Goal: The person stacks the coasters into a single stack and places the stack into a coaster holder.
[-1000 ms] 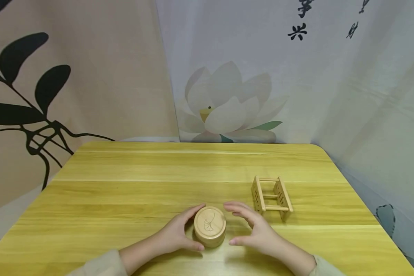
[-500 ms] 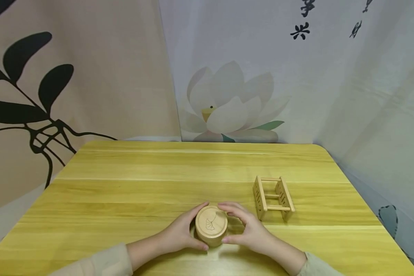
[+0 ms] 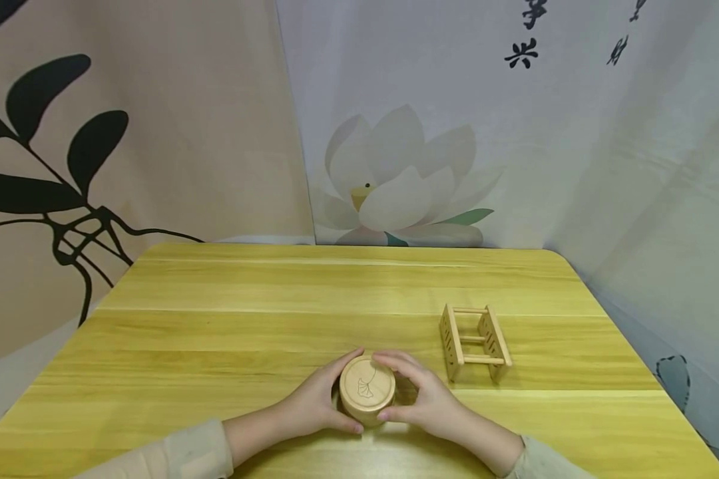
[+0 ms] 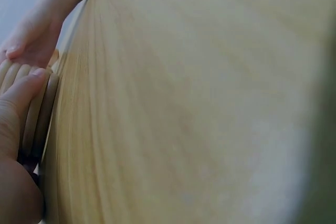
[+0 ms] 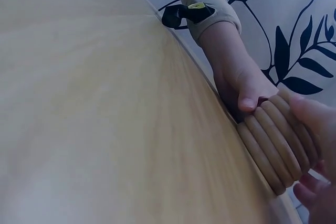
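Observation:
A stack of several round wooden coasters (image 3: 367,388) stands on the table at the front middle. The top one bears an engraved ginkgo leaf. My left hand (image 3: 314,400) curves round the stack's left side, thumb at the front and fingers behind. From the other side my right hand (image 3: 425,399) grips it, its index finger over the top edge and its thumb low at the front. Both wrist views show the layered edges of the coasters (image 4: 39,114), (image 5: 275,140) between the hands. Some fingers are hidden behind the stack.
To the right and farther back stands a small wooden rack (image 3: 475,342) with slotted sides and crossbars. The wooden table (image 3: 245,286) ends at a cloth backdrop (image 3: 407,80) printed with a lotus and leaves.
My right hand has moved left from beside the stack and now grips it. The left hand stays round its left side. The rack has not moved.

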{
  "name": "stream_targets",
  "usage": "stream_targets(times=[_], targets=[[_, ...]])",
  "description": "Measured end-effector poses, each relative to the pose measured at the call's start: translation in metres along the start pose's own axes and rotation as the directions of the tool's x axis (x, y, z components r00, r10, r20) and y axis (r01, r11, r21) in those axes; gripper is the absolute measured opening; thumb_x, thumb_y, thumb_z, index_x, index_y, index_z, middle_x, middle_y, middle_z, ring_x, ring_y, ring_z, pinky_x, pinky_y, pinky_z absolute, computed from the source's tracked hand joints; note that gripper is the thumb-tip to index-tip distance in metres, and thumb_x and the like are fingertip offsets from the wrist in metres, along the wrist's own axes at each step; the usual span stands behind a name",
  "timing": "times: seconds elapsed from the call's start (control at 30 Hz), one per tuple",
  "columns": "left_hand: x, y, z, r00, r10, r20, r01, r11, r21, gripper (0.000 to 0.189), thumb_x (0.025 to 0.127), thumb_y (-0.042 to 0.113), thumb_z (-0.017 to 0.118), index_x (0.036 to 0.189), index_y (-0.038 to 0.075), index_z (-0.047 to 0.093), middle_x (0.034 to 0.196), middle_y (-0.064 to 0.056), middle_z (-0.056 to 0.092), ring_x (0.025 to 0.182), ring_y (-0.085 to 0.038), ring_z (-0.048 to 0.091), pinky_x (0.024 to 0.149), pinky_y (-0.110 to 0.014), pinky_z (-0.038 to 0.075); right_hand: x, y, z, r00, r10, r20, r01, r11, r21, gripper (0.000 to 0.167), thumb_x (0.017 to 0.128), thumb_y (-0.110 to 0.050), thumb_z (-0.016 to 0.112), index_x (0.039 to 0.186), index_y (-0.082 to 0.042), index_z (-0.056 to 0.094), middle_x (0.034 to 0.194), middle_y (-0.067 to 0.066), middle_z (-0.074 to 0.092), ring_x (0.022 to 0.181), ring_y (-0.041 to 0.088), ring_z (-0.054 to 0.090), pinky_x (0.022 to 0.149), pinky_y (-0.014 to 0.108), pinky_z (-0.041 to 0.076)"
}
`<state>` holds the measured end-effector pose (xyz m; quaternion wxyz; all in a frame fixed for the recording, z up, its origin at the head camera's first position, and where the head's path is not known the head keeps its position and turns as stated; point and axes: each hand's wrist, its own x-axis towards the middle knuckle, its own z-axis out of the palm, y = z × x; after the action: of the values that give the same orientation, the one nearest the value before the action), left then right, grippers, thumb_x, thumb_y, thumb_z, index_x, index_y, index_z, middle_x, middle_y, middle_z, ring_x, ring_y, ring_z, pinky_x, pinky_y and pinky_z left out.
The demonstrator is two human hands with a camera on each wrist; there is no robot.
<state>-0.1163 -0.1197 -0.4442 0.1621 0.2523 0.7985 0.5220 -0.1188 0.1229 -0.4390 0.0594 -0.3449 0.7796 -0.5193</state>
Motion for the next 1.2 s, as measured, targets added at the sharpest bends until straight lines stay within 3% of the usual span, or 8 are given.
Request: stream_targets(times=[0.57,1.2], targets=[[0.0016,0.0008,-0.0001,1.0,-0.023,-0.008,0.023,0.999,0.036,0.114,0.06,0.032,0.091,0.151,0.013,0.025,0.147,-0.006,0.038,0.134,-0.028,0.034,0.109,-0.054,0.022,0.001,0.0031,0.003,0.998,0.053,0.018,-0.055,0.993,0.102,0.079,0.071,-0.026,0.083,0.141,-0.015,0.047,0.142,0.0,0.043,0.126,0.027,0.044,0.103,0.038,0.038],[0.0065,-0.0003,-0.002,1.0,-0.018,0.002,0.018,0.994,0.106,0.116,0.058,0.033,0.092,0.151,0.009,0.027,0.143,-0.006,0.042,0.131,-0.03,0.038,0.107,-0.056,0.025,0.0001,0.0049,0.0035,0.997,0.077,0.008,-0.077,0.988,0.132,0.082,0.067,-0.016,0.086,0.139,-0.016,0.049,0.142,-0.001,0.044,0.125,0.025,0.046,0.102,0.034,0.039]])
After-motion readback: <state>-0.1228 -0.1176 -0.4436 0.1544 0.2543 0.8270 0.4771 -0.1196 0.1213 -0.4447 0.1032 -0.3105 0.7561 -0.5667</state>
